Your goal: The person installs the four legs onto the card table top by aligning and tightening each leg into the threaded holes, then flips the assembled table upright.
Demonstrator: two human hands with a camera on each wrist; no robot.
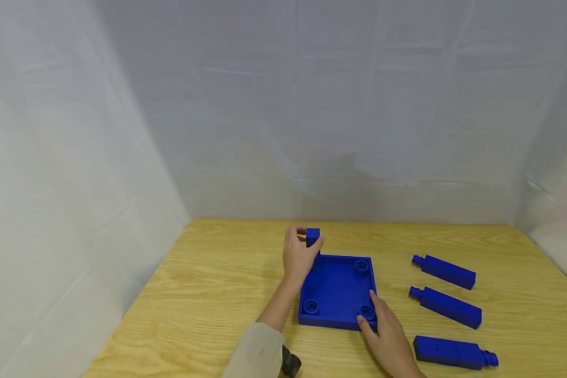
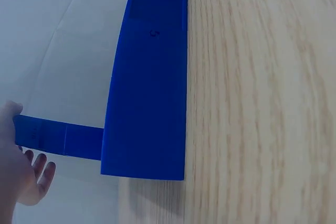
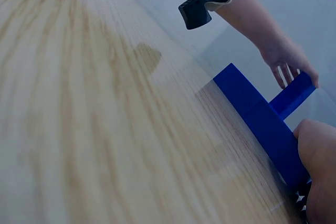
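Pale grey sheeting is closing in the scene on three sides, and a light wooden table (image 1: 208, 294) is filling the lower half of the head view. Near the middle of it a blue square tray (image 1: 336, 290) is lying flat, with round sockets showing at three of its corners. At the tray's 11 o'clock corner a blue square post (image 1: 313, 237) is standing upright, and the left hand (image 1: 300, 254) is gripping it near the top, fingers and thumb curled round it; the left wrist view is showing the post (image 2: 58, 138) running out from the tray's side wall (image 2: 149, 87) into that hand (image 2: 21, 171). The right hand (image 1: 389, 341) is resting at the tray's 5 o'clock corner, fingers fairly straight and touching the rim, holding nothing; from the right wrist view only a thumb (image 3: 317, 153) is showing against the tray wall. At 3 o'clock from the tray, three more blue posts are lying on the table, well apart from it: one farthest back (image 1: 445, 271), one in the middle (image 1: 446, 306), and one nearest (image 1: 455, 353), just beside the right hand.
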